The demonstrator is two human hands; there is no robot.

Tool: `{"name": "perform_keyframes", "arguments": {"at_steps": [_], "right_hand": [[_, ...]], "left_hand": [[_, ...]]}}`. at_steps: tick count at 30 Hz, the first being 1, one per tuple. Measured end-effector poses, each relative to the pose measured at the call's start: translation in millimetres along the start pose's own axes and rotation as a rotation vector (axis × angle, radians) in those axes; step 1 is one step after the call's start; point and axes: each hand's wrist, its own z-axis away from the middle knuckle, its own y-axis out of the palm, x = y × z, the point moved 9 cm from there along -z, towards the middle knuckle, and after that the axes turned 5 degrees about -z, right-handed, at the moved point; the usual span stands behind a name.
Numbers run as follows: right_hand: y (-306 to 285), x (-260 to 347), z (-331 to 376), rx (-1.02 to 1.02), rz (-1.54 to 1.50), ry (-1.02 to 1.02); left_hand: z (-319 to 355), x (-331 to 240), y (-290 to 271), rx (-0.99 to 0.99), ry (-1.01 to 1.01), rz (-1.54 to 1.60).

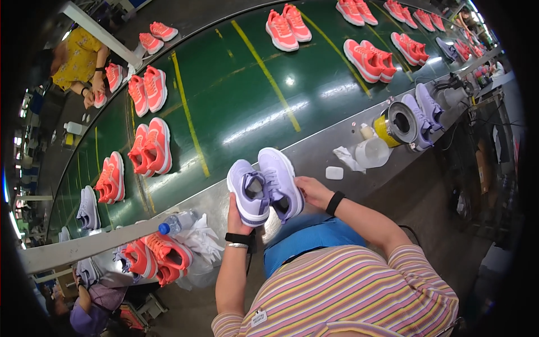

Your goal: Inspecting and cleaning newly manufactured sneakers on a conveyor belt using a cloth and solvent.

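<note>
I found left hand (pixel 238 218) and right hand (pixel 314 192) each clamped on a lilac, white-soled fabric sneaker (pixel 279 174) beside the grey metal bench (pixel 310 159) edge; light, even pressure seemed advisable.

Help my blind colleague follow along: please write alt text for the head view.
A person's bare left hand and right hand hold a pair of lavender sneakers with white soles beside a grey metal ledge. Beyond the ledge, a green, yellow-striped conveyor belt carries several pairs of coral-pink sneakers.

A shoe factory is indicated; a green conveyor belt (pixel 224 101) is lined with coral shoes (pixel 282 32); a co-worker (pixel 83 53) is seen opposite.
</note>
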Motion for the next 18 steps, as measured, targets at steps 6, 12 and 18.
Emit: {"name": "perform_keyframes", "arguments": {"at_steps": [6, 12, 18], "right_hand": [[-26.6, 32.1, 3.6, -0.209, 0.648, -0.267], [-42.2, 138.5, 72.6, -0.809, 1.451, -1.015], [-94.6, 130.0, 52.7, -0.781, 1.506, -0.738]], "left_hand": [[0.7, -3.6, 6.5, 0.055, -0.012, -0.012], [43.9, -18.6, 4.0, -0.001, -0.016, -0.232], [63.8, -16.2, 8.5, 0.127, -0.175, -0.671]]}}
